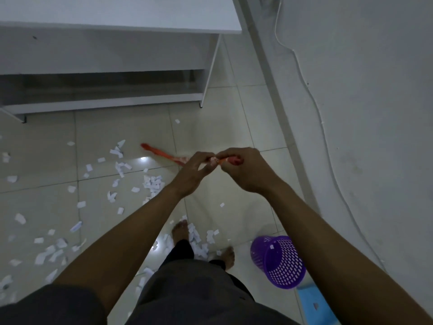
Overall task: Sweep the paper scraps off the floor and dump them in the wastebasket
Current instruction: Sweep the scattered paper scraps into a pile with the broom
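on the floor (234, 113), paper scraps (152, 184) underfoot, broom (164, 153), purple wastebasket (278, 261), desk (117, 15) ahead

Two hands are showing: one left hand (194, 174) and one right hand (246, 170). They are gripping one red broom handle (161, 152). Two bare feet are showing too, a left foot (180, 231) and a right foot (228, 256). One purple wastebasket (278, 261), one white desk (117, 12), one white cable (316, 106) and one blue flat object (314, 306) are appearing. Paper scraps (153, 184) are numbering in the dozens, too many for an exact count.
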